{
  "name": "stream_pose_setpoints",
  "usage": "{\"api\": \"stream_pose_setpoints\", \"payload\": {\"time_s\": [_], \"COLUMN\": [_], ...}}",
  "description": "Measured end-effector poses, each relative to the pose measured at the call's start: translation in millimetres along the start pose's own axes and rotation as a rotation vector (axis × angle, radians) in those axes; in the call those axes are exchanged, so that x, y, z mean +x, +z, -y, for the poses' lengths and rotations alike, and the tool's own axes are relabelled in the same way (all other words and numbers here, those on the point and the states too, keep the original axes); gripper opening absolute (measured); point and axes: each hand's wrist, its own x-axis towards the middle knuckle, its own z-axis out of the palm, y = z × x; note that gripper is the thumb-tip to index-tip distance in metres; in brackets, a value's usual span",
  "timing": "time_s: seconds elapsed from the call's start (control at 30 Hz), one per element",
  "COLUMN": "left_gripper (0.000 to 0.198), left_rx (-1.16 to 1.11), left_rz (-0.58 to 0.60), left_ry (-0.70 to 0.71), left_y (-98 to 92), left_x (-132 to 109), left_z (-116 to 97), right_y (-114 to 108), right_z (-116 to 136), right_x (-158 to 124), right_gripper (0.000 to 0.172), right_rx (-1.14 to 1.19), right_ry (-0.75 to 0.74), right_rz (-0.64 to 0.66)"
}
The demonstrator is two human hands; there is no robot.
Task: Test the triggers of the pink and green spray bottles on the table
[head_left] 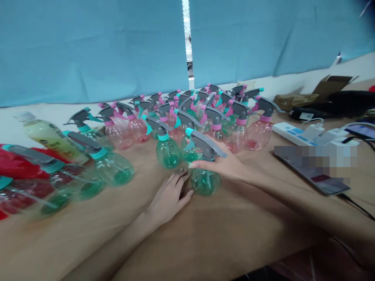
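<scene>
A green spray bottle point(205, 182) with a grey and teal trigger head stands upright near the middle. My right hand point(224, 164) is wrapped round its neck, thumb in front and the other fingers mostly hidden behind. My left hand point(170, 197) lies palm down on the brown table point(175, 249), just left of that bottle, fingers apart and holding nothing. Directly behind stands another green spray bottle point(168, 152). Several pink and green bottles crowd together farther back, among them a pink spray bottle point(259, 134) at the right end of the group.
More green spray bottles point(114, 169) stand at the left, beside a red bag point(22, 166) and a drink bottle point(52, 136). To the right are a white power strip point(295, 134), a dark phone point(313, 173), cables and an open cardboard box point(331, 88). A blue cloth point(102, 47) hangs behind.
</scene>
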Motion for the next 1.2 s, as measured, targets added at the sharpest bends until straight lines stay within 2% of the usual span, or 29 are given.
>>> {"api": "stream_pose_setpoints", "payload": {"time_s": [0.13, 0.2, 0.3, 0.4, 0.5, 0.7, 0.87, 1.03, 1.2], "left_gripper": [0.041, 0.041, 0.041, 0.042, 0.042, 0.046, 0.045, 0.043, 0.041], "left_rx": [0.004, 0.007, 0.010, 0.012, 0.009, 0.006, 0.013, 0.043, 0.062], "left_rz": [-0.016, -0.022, -0.030, -0.040, -0.052, -0.082, -0.122, -0.150, -0.159], "left_ry": [-0.008, -0.011, -0.013, -0.023, -0.040, -0.100, -0.205, -0.188, -0.179], "left_y": [0.7, 0.6, -0.4, -1.8, -4.8, -18.2, -31.8, -36.1, -36.3], "left_x": [-1.0, -1.7, -3.6, -8.7, -21.2, -72.6, -114.1, -125.2, -123.3], "left_z": [-0.9, -1.6, -2.6, -2.6, 0.0, 19.9, 40.6, 46.1, 43.8], "right_y": [-6.9, -10.3, -14.1, -13.4, -5.4, 32.7, 77.1, 114.4, 133.1], "right_z": [0.3, 1.1, 0.6, 0.2, 3.4, 14.7, 24.3, 29.3, 18.3], "right_x": [-18.6, -27.8, -36.9, -39.1, -36.2, -20.7, 1.7, 29.0, 52.8], "right_gripper": [0.077, 0.070, 0.047, 0.045, 0.048, 0.049, 0.068, 0.068, 0.068], "right_rx": [-0.122, -0.172, -0.322, -0.464, -0.503, -0.467, -0.397, -0.349, -0.300], "right_ry": [-0.028, -0.005, 0.030, 0.029, 0.006, -0.019, -0.030, -0.027, -0.069], "right_rz": [0.069, 0.108, 0.089, 0.053, 0.053, 0.105, 0.111, 0.098, 0.058]}}
